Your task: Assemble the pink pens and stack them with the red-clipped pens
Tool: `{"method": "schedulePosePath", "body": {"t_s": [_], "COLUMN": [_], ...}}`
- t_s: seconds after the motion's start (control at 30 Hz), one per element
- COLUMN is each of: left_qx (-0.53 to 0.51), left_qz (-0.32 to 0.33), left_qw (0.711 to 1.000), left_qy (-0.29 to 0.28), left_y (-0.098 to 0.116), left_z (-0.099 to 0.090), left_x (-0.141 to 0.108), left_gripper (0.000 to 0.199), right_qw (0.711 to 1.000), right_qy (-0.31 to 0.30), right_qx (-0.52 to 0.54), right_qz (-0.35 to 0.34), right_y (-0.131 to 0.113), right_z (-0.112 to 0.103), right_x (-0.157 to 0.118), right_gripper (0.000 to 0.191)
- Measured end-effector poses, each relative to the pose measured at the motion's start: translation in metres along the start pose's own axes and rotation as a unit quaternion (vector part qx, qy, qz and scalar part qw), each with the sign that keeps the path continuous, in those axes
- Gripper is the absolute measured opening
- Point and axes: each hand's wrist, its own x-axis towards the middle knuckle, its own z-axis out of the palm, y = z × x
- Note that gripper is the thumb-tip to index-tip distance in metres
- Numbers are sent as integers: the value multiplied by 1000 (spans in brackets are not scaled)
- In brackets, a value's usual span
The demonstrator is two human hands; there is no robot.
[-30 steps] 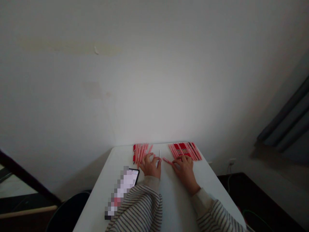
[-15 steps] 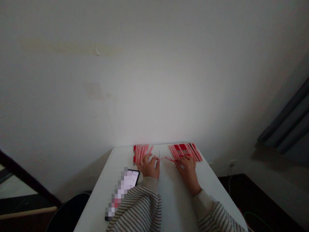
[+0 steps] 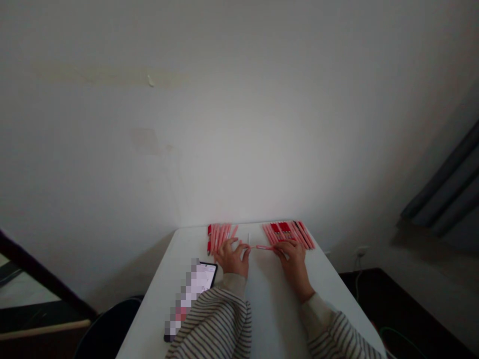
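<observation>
My left hand (image 3: pixel 234 258) is closed in a pinch on a thin pinkish stick (image 3: pixel 253 247), which looks like a pen refill. Between the fingers of my right hand (image 3: pixel 293 259) is a pink pen barrel (image 3: pixel 264 247), pointing left. The stick and the barrel's near end almost line up, end to end; whether they touch I cannot tell. Just beyond my left hand lies a row of pink pens (image 3: pixel 220 236). Another row of pink and red pens (image 3: pixel 286 233) lies past my right hand. A slim white stick (image 3: pixel 249 238) rests between the rows.
The white table (image 3: pixel 269 319) stands against a pale wall (image 3: pixel 239 124). Left of my left forearm lies a phone (image 3: pixel 204 274) with its screen lit and partly blurred out. A dark curtain (image 3: pixel 445 194) hangs at the right, and a wall socket (image 3: pixel 362 250) sits low behind.
The pink barrel in my right hand has swung from a slant to nearly level, its end meeting the line of the stick. My left hand has hardly moved.
</observation>
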Motion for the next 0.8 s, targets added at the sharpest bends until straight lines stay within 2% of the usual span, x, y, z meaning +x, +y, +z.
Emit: {"method": "schedulePosePath", "body": {"t_s": [0.37,0.63,0.8], "left_qx": [-1,-9,-14], "left_qz": [27,20,21], "left_qw": [1000,999,999], "left_qy": [-16,-23,-31], "left_y": [1,1,0], "left_z": [3,6,8], "left_x": [-3,-4,-4], "left_gripper": [4,7,8], "right_qw": [999,996,996], "right_qy": [-31,-73,-65], "right_qx": [-20,-27,-57], "right_qz": [-22,-35,-38], "right_y": [-4,-5,-6], "right_z": [0,4,5], "right_x": [-1,-1,-2], "right_gripper": [21,26,22]}}
